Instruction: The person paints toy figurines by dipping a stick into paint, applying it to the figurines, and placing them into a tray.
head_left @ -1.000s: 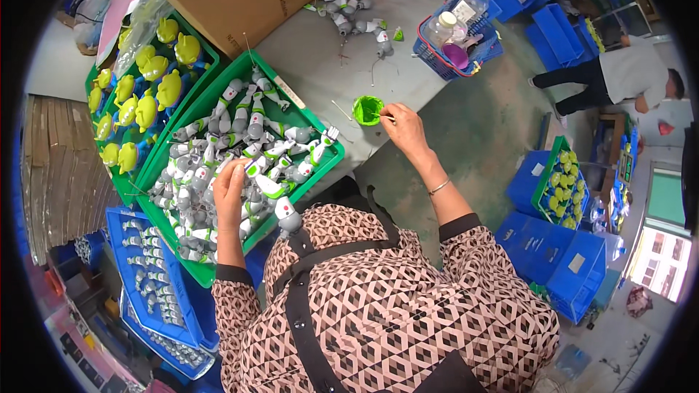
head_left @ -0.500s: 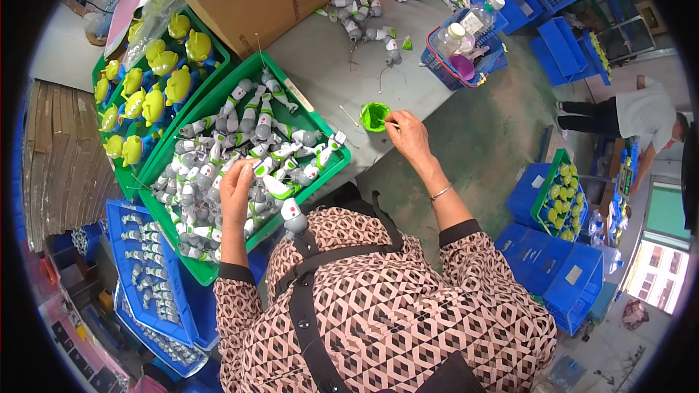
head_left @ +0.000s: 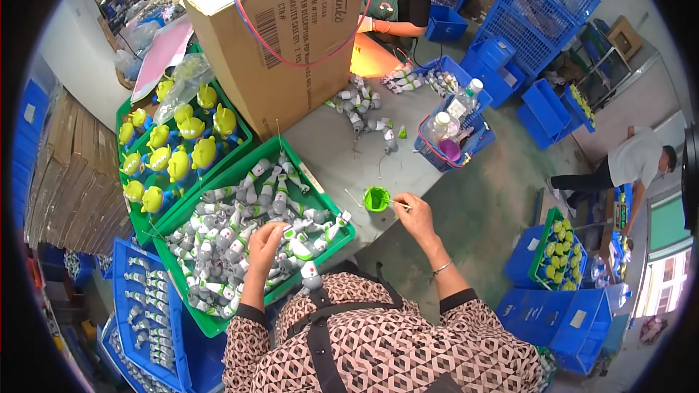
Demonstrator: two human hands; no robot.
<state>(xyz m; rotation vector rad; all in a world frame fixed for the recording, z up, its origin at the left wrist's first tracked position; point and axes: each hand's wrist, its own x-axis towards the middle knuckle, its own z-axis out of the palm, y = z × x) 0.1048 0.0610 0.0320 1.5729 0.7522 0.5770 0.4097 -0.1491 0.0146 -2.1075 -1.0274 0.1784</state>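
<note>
My left hand is closed on a small white, green and grey toy figure, held over the near edge of a green crate. Many similar toy pieces lie heaped in that crate. Between the pinched fingers of my right hand is a thin pale stick, its far end at the rim of a small cup coated in bright green paint. Whether the stick ends in bristles is too small to tell. Another thin stick lies left of the cup on the grey table.
A tall cardboard box stands behind the crate. To its left, another green crate holds yellow-green-headed toys. A blue basket with bottles sits at the table's right edge. One person is beyond the box, another far right.
The view has tilted up, bringing a person behind the box into sight. My right hand has drawn slightly away from the cup, and its stick now shows. My left hand still holds the toy figure.
</note>
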